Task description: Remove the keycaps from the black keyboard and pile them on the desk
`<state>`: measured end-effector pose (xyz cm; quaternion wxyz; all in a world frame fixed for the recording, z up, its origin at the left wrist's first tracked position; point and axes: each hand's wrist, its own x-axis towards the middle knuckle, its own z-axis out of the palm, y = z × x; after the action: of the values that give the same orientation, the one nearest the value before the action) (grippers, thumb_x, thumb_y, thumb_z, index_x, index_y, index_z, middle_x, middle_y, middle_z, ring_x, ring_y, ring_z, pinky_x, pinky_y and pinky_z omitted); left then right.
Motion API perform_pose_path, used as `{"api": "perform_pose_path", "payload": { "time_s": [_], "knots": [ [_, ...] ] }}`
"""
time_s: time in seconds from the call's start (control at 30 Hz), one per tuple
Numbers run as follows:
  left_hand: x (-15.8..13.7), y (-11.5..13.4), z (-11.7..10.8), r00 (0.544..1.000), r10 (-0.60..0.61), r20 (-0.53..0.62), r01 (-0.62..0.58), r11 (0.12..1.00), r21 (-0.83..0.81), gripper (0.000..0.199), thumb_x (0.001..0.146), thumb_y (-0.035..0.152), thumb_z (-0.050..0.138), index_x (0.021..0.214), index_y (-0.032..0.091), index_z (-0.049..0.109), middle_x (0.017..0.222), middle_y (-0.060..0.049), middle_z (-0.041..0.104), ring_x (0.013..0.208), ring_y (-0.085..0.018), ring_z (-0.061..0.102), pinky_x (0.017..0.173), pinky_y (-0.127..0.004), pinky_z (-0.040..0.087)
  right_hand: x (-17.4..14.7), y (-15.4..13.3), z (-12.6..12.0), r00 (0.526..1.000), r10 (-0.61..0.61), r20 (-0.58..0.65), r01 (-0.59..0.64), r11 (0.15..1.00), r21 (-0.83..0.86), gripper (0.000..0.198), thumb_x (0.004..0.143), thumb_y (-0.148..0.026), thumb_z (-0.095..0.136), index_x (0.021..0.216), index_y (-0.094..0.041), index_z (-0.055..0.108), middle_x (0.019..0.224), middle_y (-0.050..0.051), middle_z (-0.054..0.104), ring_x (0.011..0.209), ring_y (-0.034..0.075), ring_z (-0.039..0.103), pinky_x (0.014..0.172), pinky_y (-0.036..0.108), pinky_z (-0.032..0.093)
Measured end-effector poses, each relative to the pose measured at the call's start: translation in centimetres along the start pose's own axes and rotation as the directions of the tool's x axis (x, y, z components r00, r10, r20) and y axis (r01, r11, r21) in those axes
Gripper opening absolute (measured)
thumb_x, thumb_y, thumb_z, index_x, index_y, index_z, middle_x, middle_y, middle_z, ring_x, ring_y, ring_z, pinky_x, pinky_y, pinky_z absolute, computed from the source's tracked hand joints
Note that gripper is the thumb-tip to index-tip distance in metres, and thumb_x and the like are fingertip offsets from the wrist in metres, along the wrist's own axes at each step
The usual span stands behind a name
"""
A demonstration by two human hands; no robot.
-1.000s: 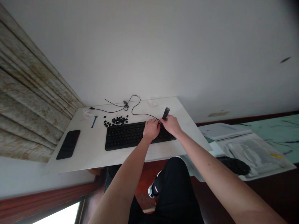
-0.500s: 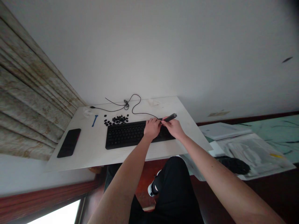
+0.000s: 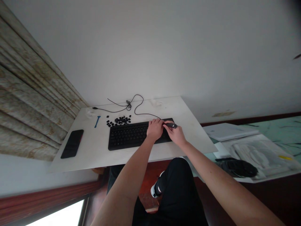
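A black keyboard (image 3: 128, 135) lies along the front of the white table, its right part partly covered by my hands. My left hand (image 3: 155, 128) rests palm down on it, fingers bent at its far edge. Close beside it, my right hand (image 3: 176, 133) is closed around a dark-handled tool (image 3: 171, 125). The tool's working tip is hidden between my fingers, over the upper right keys. Several loose black keycaps (image 3: 122, 120) are heaped behind the keyboard's left half.
A thin black cable (image 3: 138, 113) loops behind the keyboard to a knot near the wall. On the left of the white table (image 3: 94, 147) lie a small blue tool (image 3: 97, 121) and a black phone (image 3: 72, 143). A black pouch-like item (image 3: 237, 167) sits low at right.
My right hand has tilted the tool's handle down, from pointing up and right to lying lower over the hand. My left hand stays on the keyboard. The view has shifted slightly.
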<state>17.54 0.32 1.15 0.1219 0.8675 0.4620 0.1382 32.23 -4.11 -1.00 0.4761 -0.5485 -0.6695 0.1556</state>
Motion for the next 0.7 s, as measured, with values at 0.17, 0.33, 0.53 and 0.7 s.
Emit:
{"api": "perform_pose_path", "payload": {
  "time_s": [0.17,0.33,0.53,0.7],
  "knots": [
    [0.0,-0.1,0.1,1.000,0.003,0.001,-0.003,1.000,-0.027,0.031,0.100,0.025,0.041,0.124,0.023,0.060,0.126,-0.010,0.060,0.118,-0.029,0.050,0.100,-0.046,0.039,-0.7,-0.1,0.4,0.996,-0.073,-0.055,0.071,0.996,-0.044,0.027,0.098,-0.044,0.054,0.109,-0.022,0.067,0.110,0.009,0.075,0.100,0.025,0.073,0.092,0.036,0.058],
    [-0.1,-0.1,0.1,1.000,0.015,-0.015,-0.015,0.999,-0.031,0.029,0.100,0.023,0.040,0.121,0.024,0.059,0.126,-0.009,0.061,0.116,-0.029,0.051,0.099,-0.046,0.040,-1.0,-0.8,0.4,0.990,-0.121,-0.069,0.117,0.991,-0.057,0.025,0.098,-0.041,0.055,0.109,-0.023,0.068,0.109,0.009,0.075,0.100,0.024,0.073,0.093,0.037,0.058],
    [-0.1,-0.1,-0.1,1.000,0.005,-0.010,-0.006,0.999,-0.049,0.027,0.102,0.023,0.038,0.122,0.024,0.057,0.126,-0.009,0.062,0.118,-0.028,0.052,0.099,-0.044,0.039,-1.0,-1.2,0.3,0.990,-0.106,-0.094,0.099,0.993,-0.069,0.027,0.098,-0.042,0.055,0.111,-0.023,0.069,0.111,0.010,0.075,0.103,0.025,0.073,0.094,0.037,0.058],
    [-0.1,0.0,-0.2,1.000,-0.027,-0.012,0.026,0.995,-0.097,0.025,0.104,0.027,0.038,0.120,0.025,0.057,0.122,-0.007,0.066,0.118,-0.025,0.054,0.100,-0.042,0.040,-0.7,-1.1,-0.1,0.988,-0.075,-0.131,0.070,0.996,-0.047,0.028,0.097,-0.046,0.057,0.109,-0.023,0.068,0.106,0.009,0.076,0.094,0.024,0.074,0.087,0.037,0.060]
  ]
}}
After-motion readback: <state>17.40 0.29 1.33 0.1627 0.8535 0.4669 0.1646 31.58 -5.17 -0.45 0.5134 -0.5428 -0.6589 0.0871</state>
